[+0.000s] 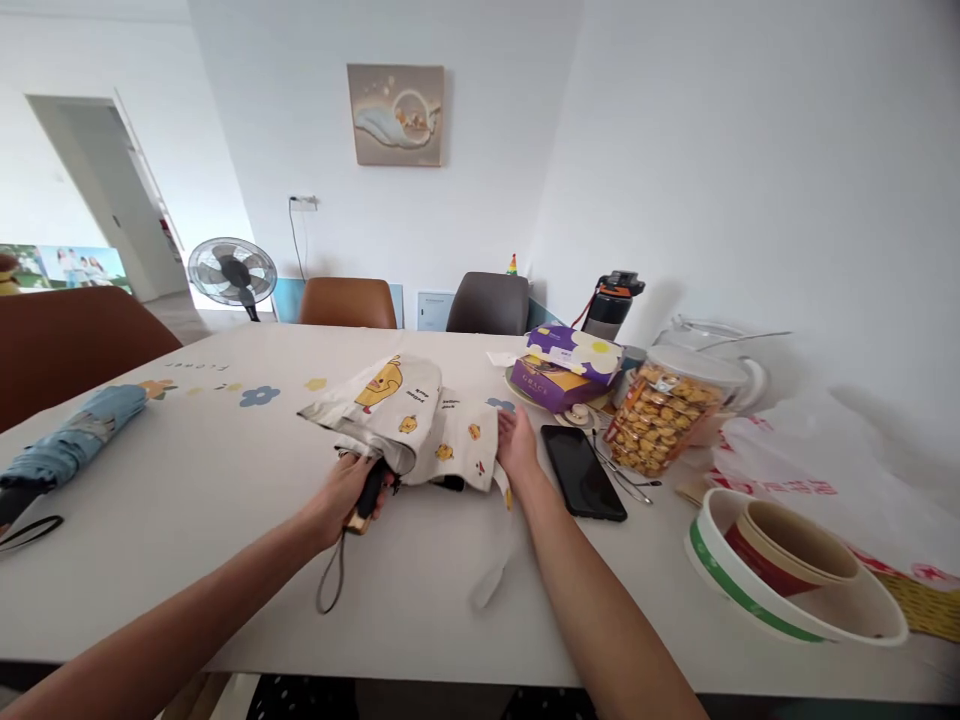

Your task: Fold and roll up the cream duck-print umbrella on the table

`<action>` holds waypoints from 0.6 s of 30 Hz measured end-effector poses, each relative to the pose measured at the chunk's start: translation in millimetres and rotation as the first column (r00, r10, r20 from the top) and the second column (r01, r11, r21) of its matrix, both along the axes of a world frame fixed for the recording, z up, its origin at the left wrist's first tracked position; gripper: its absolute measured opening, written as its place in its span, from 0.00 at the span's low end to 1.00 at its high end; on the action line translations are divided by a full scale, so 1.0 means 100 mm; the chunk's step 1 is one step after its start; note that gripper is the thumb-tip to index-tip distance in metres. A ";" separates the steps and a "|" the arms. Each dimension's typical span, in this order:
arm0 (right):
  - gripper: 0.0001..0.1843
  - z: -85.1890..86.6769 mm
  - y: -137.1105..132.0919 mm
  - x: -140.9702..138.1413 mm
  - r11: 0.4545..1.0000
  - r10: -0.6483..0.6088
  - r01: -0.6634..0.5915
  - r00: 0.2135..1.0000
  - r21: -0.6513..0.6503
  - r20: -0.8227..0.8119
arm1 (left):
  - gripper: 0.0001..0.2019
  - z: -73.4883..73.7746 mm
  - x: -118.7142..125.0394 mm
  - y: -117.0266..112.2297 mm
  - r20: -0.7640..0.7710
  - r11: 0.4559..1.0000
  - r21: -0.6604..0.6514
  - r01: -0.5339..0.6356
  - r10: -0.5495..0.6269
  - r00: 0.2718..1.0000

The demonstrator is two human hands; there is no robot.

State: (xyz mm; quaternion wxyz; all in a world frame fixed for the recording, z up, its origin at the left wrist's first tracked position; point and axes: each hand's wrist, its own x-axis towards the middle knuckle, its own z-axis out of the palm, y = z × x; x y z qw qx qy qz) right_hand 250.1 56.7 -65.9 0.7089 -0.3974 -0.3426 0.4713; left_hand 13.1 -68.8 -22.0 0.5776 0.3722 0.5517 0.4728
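Note:
A cream umbrella (427, 420) printed with yellow ducks lies loosely folded, its canopy panels spread over the white tablecloth (247, 480). My left hand (358, 492) is wrapped round its black and wooden handle, from which a grey wrist loop (331, 580) hangs. At the canopy's right edge, my right hand (516, 440) touches the fabric, fingers behind it and partly hidden. Below that hand a pale strap (495, 580) trails, blurred. At the far left lies a rolled light-blue umbrella (75, 435) with a dark handle.
Right of my right hand lie a black phone (583, 472) and glasses (626, 478). Beyond them stand a snack jar (660, 410), a purple box (555, 383), a tissue pack (574, 352) and a dark bottle (611, 305). Paper bowls (750, 590) and a plastic bag (832, 470) occupy the right side.

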 end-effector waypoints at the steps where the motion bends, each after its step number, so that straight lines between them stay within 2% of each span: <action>1: 0.17 0.03 0.02 0.03 0.999 -0.031 0.031 0.999 -0.022 0.024 | 0.11 -0.03 0.03 0.09 -0.009 1.000 -0.020 0.000 0.000 1.000; 3: 0.16 0.08 0.01 0.06 0.993 -0.103 0.109 0.986 -0.042 0.131 | 0.09 -0.07 0.07 0.23 0.004 0.998 -0.058 -0.006 0.007 1.000; 5: 0.15 0.14 -0.05 0.03 0.987 -0.151 0.158 0.947 0.000 0.283 | 0.09 -0.06 0.07 0.32 0.034 0.997 -0.074 0.000 0.003 0.999; 8: 0.15 0.22 -0.24 -0.14 0.988 -0.147 0.098 0.846 0.123 0.513 | 0.10 -0.04 0.01 0.36 0.112 0.997 -0.077 0.033 -0.024 0.993; 10: 0.15 0.27 -0.37 -0.30 0.967 -0.176 -0.029 0.644 0.254 0.745 | 0.09 -0.04 -0.06 0.35 0.231 0.993 -0.089 0.081 -0.059 0.971; 12: 0.15 0.32 -0.49 -0.45 0.940 -0.200 -0.157 0.466 0.303 0.862 | 0.08 -0.05 -0.14 0.35 0.457 0.985 -0.101 0.141 -0.079 0.886; 14: 0.14 0.35 -0.58 -0.56 0.901 -0.246 -0.268 0.334 0.342 0.910 | 0.09 -0.09 -0.20 0.35 0.697 0.980 -0.093 0.177 -0.063 0.714; 16: 0.14 0.37 -0.64 -0.63 0.860 -0.318 -0.322 0.269 0.396 0.909 | 0.13 -0.14 -0.24 0.35 0.820 0.974 -0.085 0.209 -0.051 0.570; 18: 0.15 0.37 -0.65 -0.65 0.832 -0.381 -0.329 0.249 0.447 0.891 | 0.16 -0.18 -0.24 0.35 0.836 0.965 -0.077 0.252 -0.075 0.543</action>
